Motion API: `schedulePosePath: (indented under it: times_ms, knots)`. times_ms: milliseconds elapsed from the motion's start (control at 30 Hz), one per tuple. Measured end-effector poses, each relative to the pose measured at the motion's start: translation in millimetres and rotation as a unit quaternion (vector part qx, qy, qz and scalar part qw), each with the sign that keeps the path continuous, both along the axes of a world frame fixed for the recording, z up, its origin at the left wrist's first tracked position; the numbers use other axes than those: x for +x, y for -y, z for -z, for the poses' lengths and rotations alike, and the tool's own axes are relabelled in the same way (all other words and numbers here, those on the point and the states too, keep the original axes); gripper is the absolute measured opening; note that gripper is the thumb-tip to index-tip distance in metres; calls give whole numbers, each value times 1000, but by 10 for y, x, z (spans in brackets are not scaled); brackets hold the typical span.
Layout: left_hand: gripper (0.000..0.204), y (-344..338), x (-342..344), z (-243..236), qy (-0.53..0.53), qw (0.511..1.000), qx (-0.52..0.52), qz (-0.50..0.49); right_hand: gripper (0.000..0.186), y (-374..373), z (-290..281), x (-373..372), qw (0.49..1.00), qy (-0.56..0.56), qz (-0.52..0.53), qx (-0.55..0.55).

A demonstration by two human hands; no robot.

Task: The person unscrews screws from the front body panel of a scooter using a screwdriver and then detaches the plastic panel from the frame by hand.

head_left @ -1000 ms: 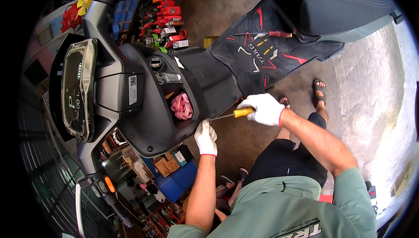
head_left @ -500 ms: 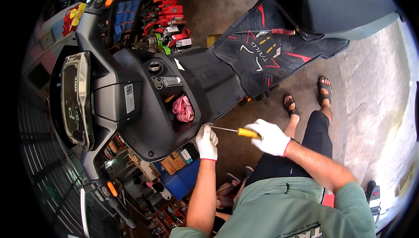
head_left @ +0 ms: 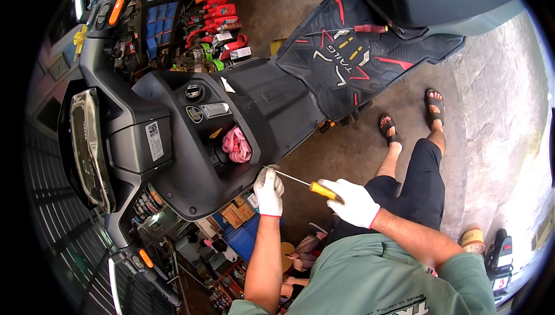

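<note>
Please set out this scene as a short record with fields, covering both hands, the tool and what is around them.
Right hand: white-gloved, gripping the handle of a yellow-handled screwdriver
Left hand: white-gloved, at the far end of the metal shaft; exact finger contact too small to tell
Vehicle: dark scooter
Front compartment: holds a pink bundle
Footboard mat: black with red marks; a red-handled tool lies on it
Background: red bottles beyond the scooter

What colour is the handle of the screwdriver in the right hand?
Yellow: the screwdriver handle shows best in the head view.
</note>
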State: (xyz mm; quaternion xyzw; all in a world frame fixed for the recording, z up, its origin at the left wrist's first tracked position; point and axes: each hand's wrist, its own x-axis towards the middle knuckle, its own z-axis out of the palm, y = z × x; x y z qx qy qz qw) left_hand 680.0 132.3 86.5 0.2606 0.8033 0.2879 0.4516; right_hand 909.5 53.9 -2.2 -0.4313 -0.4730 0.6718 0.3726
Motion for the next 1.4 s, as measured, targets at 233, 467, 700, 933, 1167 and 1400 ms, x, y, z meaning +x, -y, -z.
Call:
schedulePosePath:
  times_ms: [233,467,700,933,1167,1400]
  knots:
    - [16,5,-24,45,2,1000,18,-13,52,-72,11,-9,1000,9,6,1]
    - [23,-1,-56,46,21,1000,11,-5,48,-106,86,-120,998,-31,60,-6]
    - [24,-25,-44,58,28,1000,7,-12,44,-347,83,17,998,43,-48,-25]
    - [26,-48,-63,55,28,1000,-7,-4,46,-320,242,-124,989,-101,-8,-110]
    - [23,-39,-78,94,56,998,20,-29,44,-629,278,7,1000,-10,-6,26]
    - [23,-45,-67,100,80,996,22,-43,37,-930,286,194,991,-27,-120,-45]
